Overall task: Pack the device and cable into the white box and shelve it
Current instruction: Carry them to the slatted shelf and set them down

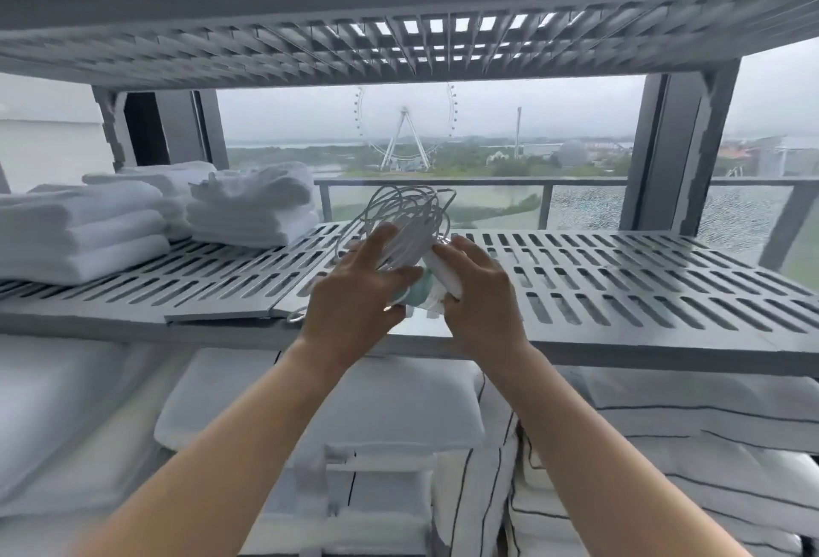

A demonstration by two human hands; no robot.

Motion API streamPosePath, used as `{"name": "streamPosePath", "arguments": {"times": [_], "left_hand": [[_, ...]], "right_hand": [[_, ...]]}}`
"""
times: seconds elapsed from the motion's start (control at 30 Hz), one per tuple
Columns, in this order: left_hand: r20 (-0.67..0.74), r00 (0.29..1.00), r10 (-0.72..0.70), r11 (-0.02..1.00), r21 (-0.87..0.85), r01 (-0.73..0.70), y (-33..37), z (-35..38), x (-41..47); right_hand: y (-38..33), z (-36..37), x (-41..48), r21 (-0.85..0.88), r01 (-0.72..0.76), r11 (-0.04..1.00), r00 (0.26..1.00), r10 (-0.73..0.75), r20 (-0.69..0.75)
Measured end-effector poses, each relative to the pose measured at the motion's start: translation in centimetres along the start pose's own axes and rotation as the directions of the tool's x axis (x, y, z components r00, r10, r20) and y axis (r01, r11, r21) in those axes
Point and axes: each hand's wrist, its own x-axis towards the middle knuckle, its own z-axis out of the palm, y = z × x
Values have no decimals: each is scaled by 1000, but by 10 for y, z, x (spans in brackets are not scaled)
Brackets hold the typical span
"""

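Note:
Both hands meet over the front edge of the grey slotted middle shelf (620,277). My left hand (354,290) grips a bundle of white cable (405,210), whose loose loops stick up above my fingers. My right hand (481,290) holds a small white device (443,275) with a pale green part (419,288) showing between the two hands. The hands hide most of the device. I cannot make out a white box anywhere in view.
Stacks of folded white towels (88,228) fill the left of the middle shelf. White pillows and striped bedding (664,445) lie on the shelf below. Another grey slotted shelf (399,37) hangs overhead. Behind the rack is a window with a balcony rail.

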Motion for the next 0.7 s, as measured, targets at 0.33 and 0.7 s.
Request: {"name": "streamPosePath", "arguments": {"times": [0.33,0.7], "left_hand": [[95,994,-47,993,115,36,15,101,63],[300,937,-182,983,82,164,7,160,81]], "right_hand": [[118,7,45,-84,-7,996,978,24,208],[156,27,52,-305,-57,951,821,219,527]]}}
